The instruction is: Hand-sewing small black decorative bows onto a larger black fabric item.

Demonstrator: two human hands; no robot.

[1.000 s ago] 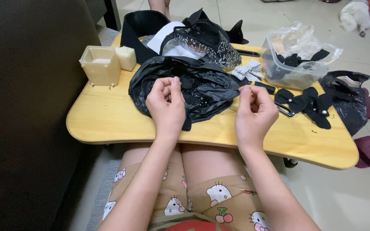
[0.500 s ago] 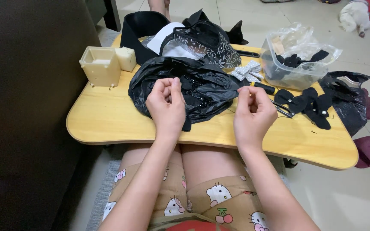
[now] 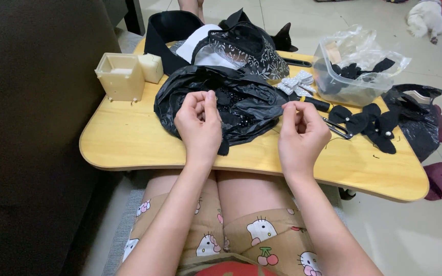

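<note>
Above the wooden worktop (image 3: 129, 138), I saw both hands raised over a crumpled, glossy black plastic bag (image 3: 241, 99). My left hand (image 3: 199, 125) had its fingers pinched together; whether the curled right hand (image 3: 300, 134) gripped anything I could not tell.

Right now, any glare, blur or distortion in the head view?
Head view: even, soft light; both hands sharp, no motion blur. Glare only on the clear plastic tub and glossy black bag. Wooden table edges bow slightly from the wide lens; left side very dark.
</note>
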